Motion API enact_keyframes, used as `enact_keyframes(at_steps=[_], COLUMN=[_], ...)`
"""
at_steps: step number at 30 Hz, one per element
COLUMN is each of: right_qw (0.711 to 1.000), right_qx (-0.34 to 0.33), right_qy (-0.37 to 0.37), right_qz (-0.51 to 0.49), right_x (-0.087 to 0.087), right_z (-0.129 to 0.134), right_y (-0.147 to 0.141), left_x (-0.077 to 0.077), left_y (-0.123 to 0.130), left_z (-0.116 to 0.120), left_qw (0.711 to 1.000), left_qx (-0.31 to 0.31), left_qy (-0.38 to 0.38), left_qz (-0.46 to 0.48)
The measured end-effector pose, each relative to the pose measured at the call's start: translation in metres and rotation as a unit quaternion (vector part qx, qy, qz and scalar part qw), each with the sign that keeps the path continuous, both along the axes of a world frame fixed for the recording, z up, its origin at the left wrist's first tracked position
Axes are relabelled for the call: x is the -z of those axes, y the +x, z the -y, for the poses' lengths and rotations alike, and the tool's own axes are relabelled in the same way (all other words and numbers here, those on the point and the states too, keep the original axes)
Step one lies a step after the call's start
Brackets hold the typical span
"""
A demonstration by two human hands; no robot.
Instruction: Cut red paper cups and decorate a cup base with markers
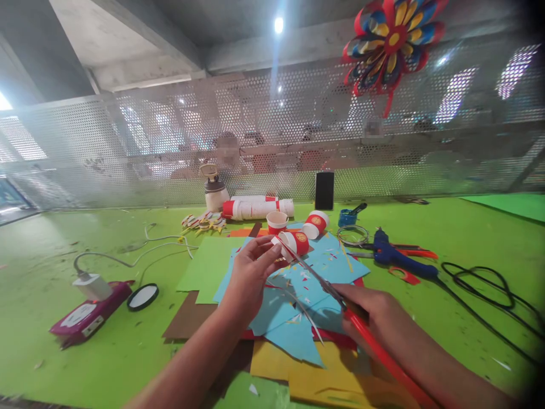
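Across the whole scene stretches the green desk (128,363), and we're live w/ sheets piled mid-desk: brown sheet (187,318) to the left, yellow sheet (268,360) at the near side, blue sheet (293,341) lying over both. Far side, stacked cups (259,209) on their side; off right, a blue glue gun (385,254), black cord trailing near-right.

Now the action! R hand (377,307), fingers clamped round the handle of the red scissors (357,321), blades aimed far-left; can't tell if they're parted. L hand (251,267) comes in from near left, thumb & fingers pinched on a small red-and-white piece (276,242), mid-scene above the sheets. Just beyond, a red cup (300,241) on its side; can't say if piece & cup are joined.

Danger spot, I'd say: tips sit right by the L thumb, so a R-hand slip or hard push could nick it. Pinch too loose & the thin piece may bend, cut going skew. Knock that cup, it could roll. Curled white strip (306,316) below the blades might snag, & tiny paper scraps (305,274) could scatter w/ a wrist sweep.
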State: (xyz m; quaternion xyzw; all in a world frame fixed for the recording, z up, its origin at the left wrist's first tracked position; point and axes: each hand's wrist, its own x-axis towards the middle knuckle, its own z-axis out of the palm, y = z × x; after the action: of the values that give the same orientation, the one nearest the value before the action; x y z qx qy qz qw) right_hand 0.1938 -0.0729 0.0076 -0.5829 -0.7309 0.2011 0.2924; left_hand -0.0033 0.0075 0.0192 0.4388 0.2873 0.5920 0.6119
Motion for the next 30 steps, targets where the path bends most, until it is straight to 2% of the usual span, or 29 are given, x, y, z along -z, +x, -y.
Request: enact_keyframes(at_steps=[5,12,18,26,30], right_qw=[1.000,0.998,0.998,0.999,1.000], right_qx=[0.005,-0.029,-0.016,-0.025,-0.012], right_qy=[0.012,-0.011,-0.004,-0.012,0.004], right_qz=[0.004,-0.045,-0.052,-0.032,0.006], right_x=[0.001,-0.008,-0.007,-0.010,-0.008], right_z=[0.000,0.003,0.004,0.004,0.004], right_y=[-0.001,-0.003,-0.003,-0.004,-0.002], left_x=[0.000,-0.001,-0.002,-0.002,-0.003], left_y=[0.001,0.001,0.001,-0.002,-0.002], left_z=[0.000,0.000,0.001,0.000,-0.001], left_qw=[1.000,1.000,1.000,0.999,0.999], left_qx=[-0.003,-0.013,-0.013,0.025,0.010], left_qy=[0.006,-0.003,-0.007,-0.020,-0.027], left_qz=[0.007,-0.001,0.000,0.018,0.016])
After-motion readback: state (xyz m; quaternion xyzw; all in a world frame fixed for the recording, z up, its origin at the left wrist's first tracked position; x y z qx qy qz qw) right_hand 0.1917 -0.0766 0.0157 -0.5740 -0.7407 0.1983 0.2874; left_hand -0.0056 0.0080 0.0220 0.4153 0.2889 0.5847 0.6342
